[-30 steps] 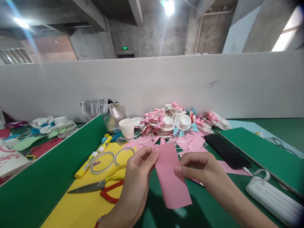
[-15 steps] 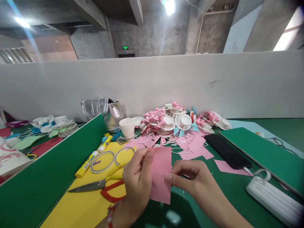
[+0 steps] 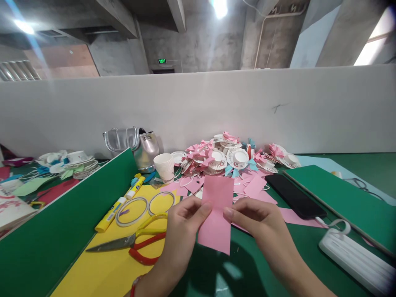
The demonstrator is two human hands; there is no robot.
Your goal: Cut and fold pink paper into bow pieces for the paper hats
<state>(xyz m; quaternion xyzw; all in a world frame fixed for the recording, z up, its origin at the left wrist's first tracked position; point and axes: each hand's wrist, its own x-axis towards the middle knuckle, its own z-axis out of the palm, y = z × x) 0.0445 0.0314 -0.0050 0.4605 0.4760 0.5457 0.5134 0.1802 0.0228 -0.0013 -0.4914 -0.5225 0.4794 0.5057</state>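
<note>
Between my two hands a rectangular piece of pink paper [image 3: 215, 235] is held up above the green table, with a faint crease across its middle. My left hand [image 3: 187, 225] pinches its left edge, thumb on the near face. On the opposite edge, my right hand [image 3: 258, 218] grips the sheet between thumb and fingers. Just left of my left hand lie scissors [image 3: 147, 236] with yellow and red handles, on a yellow sheet [image 3: 102, 268]. Behind the paper are more loose pink paper pieces [image 3: 256, 185].
Behind stands a pile of small paper-plate hats [image 3: 218, 159] with bows, beside a paper cup [image 3: 164, 167] and a silver bag [image 3: 145, 152]. Tape rings [image 3: 132, 211] and glue sticks [image 3: 110, 214] lie left, near a green divider [image 3: 77, 210]. A phone [image 3: 295, 196] and power strip [image 3: 355, 255] lie right.
The pink paper has risen slightly and shifted right. My left hand has moved from its top left corner down to mid-edge, so both thumbs now face each other across the sheet.
</note>
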